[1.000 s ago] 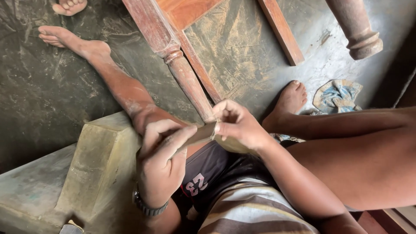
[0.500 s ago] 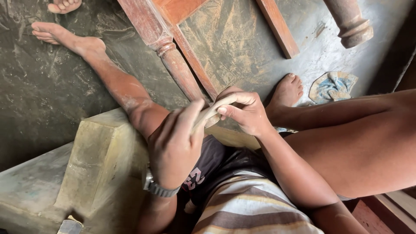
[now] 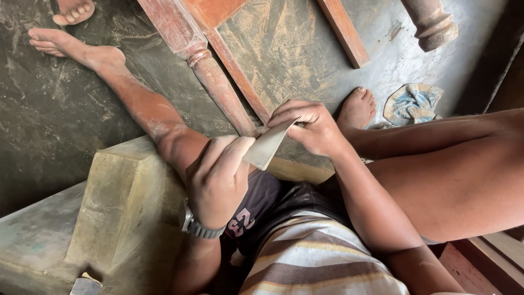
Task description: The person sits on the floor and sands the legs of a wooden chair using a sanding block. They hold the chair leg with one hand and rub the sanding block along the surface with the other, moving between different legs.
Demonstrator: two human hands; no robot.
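Both hands are pinching one sheet of sandpaper. The left hand is gripping its lower end, the right hand its upper end at two o'clock. The sheet's long axis is running eight to two o'clock, just beside the turned leg.

Furniture workshop: turned wooden legs, sawdust-strewn floor.
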